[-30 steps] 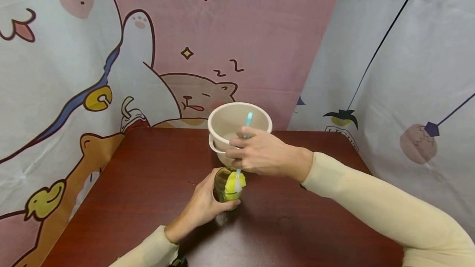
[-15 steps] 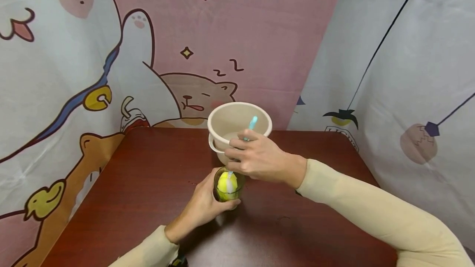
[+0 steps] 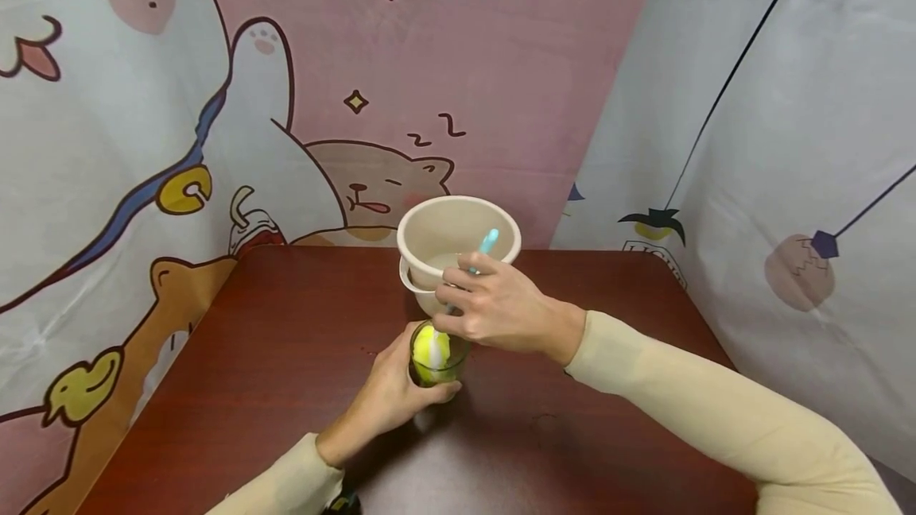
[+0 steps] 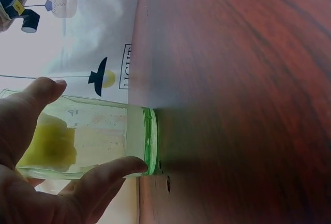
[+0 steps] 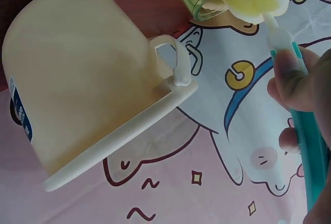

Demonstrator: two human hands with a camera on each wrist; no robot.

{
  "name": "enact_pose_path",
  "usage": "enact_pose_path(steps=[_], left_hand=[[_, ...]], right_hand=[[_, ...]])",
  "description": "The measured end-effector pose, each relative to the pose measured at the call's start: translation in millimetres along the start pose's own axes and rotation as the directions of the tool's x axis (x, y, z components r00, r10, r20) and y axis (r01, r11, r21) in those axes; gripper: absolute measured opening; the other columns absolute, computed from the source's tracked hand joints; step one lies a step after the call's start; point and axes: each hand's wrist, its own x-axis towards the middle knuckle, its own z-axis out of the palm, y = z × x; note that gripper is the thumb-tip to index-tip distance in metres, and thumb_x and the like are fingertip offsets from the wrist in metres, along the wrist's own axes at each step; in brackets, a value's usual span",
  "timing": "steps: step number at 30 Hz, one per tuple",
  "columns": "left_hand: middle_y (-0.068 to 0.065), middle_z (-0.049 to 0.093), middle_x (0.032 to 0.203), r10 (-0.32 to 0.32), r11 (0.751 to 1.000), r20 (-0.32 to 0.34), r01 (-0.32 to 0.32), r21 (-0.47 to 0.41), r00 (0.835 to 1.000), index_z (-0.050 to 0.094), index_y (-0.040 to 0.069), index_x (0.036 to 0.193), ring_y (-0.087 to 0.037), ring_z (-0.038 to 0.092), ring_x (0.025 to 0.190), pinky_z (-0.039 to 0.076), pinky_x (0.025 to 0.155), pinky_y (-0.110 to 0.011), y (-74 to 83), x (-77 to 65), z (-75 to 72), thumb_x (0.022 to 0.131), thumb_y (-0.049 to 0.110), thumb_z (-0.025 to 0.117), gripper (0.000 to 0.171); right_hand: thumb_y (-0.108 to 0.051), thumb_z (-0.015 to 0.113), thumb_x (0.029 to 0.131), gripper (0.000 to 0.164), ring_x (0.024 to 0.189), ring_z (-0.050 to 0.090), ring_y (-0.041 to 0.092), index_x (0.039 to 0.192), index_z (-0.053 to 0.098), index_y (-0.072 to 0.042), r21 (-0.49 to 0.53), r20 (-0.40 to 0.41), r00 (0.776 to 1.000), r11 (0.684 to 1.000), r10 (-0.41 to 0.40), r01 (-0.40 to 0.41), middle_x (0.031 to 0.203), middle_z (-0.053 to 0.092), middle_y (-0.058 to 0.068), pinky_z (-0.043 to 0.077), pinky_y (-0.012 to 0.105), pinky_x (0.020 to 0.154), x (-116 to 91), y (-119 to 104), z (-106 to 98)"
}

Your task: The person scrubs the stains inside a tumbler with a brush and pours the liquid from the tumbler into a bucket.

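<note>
My left hand [image 3: 392,388] grips a clear greenish drinking glass [image 4: 101,138] from its left side, with the thumb along the near side. In the left wrist view, the base of the glass is close to the tabletop. My right hand [image 3: 494,304] holds a sponge brush by its teal handle [image 5: 309,151], whose top end sticks up above the fingers. The yellow and white sponge head [image 3: 432,346] of the brush is inside the mouth of the glass, and the handle leans to the right. My right fingers partly hide the white neck of the brush in the head view.
Just beyond the hands stands a cream plastic bucket [image 3: 458,213] with a side handle [image 5: 181,63]. It sits on a dark red-brown wooden table [image 3: 308,324]. Cartoon-printed cloth [image 3: 501,62] hangs around the back and sides of the table.
The sponge head has moved left and deeper into the glass, and the brush handle tilts further right. My right hand has come slightly lower. My left hand keeps hold of the glass.
</note>
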Motion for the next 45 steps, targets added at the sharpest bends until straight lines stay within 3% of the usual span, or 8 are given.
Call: enact_pose_path(steps=[8, 13, 22, 30, 36, 45], left_hand=[[0.007, 0.077, 0.132, 0.0, 1.0, -0.012, 0.0, -0.009, 1.0, 0.058, 0.026, 0.157, -0.013, 0.075, 0.114, 0.063, 0.101, -0.037, -0.1, -0.2, -0.6, 0.08, 0.034, 0.109, 0.093], [0.007, 0.077, 0.132, 0.004, 1.0, -0.008, -0.004, -0.017, 1.0, 0.058, 0.027, 0.157, -0.013, 0.075, 0.116, 0.064, 0.102, -0.037, -0.3, 0.5, -0.5, 0.081, 0.035, 0.109, 0.092], [0.009, 0.077, 0.135, 0.012, 0.999, -0.003, -0.012, -0.03, 1.0, 0.058, 0.028, 0.159, -0.012, 0.075, 0.118, 0.064, 0.104, -0.037, -2.3, -0.3, -0.2, 0.081, 0.035, 0.109, 0.094], [0.011, 0.077, 0.133, 0.03, 0.999, -0.012, -0.03, -0.02, 0.999, 0.059, 0.03, 0.158, -0.011, 0.075, 0.116, 0.064, 0.102, -0.035, -2.3, -0.3, -0.5, 0.081, 0.036, 0.109, 0.092], [0.011, 0.077, 0.131, 0.042, 0.999, -0.013, -0.042, -0.015, 0.999, 0.059, 0.03, 0.155, -0.011, 0.075, 0.115, 0.064, 0.101, -0.035, -2.4, 0.7, -0.7, 0.081, 0.036, 0.109, 0.09], [0.009, 0.077, 0.131, 0.053, 0.998, -0.02, -0.054, -0.032, 0.998, 0.059, 0.029, 0.155, -0.012, 0.074, 0.116, 0.064, 0.098, -0.033, -3.8, 0.8, -0.7, 0.081, 0.035, 0.109, 0.09]], right_hand=[[-0.015, 0.08, 0.1, 0.017, 0.097, 0.068, 0.019, 0.091, 0.072, -0.027, -0.043, -0.058, 0.997, 0.998, -0.049, 0.047, 0.094, 0.074, -0.005, 0.051, 0.037, 0.107, 1, 0, 6], [-0.016, 0.077, 0.103, 0.018, 0.095, 0.066, 0.019, 0.089, 0.071, -0.026, -0.086, -0.054, 0.996, 0.994, -0.077, 0.073, 0.093, 0.074, -0.006, 0.048, 0.036, 0.106, 3, 1, 7], [-0.023, 0.08, 0.105, 0.019, 0.098, 0.062, 0.019, 0.09, 0.069, -0.026, -0.122, 0.047, 0.993, 0.986, -0.109, 0.114, 0.095, 0.074, -0.005, 0.042, 0.034, 0.104, 3, 2, 6], [-0.025, 0.087, 0.099, 0.024, 0.092, 0.057, 0.018, 0.085, 0.067, -0.025, -0.119, 0.094, 0.988, 0.984, -0.123, 0.134, 0.092, 0.071, -0.004, 0.039, 0.033, 0.101, 4, 7, 2], [-0.027, 0.084, 0.101, 0.021, 0.093, 0.056, 0.018, 0.086, 0.069, -0.025, -0.12, 0.136, 0.982, 0.981, -0.135, 0.151, 0.092, 0.07, -0.004, 0.038, 0.034, 0.099, 6, 10, -1], [-0.03, 0.084, 0.099, 0.012, 0.097, 0.058, 0.018, 0.089, 0.079, -0.026, -0.218, 0.191, 0.965, 0.951, -0.179, 0.22, 0.091, 0.069, -0.007, 0.039, 0.035, 0.101, 12, 12, -5]])
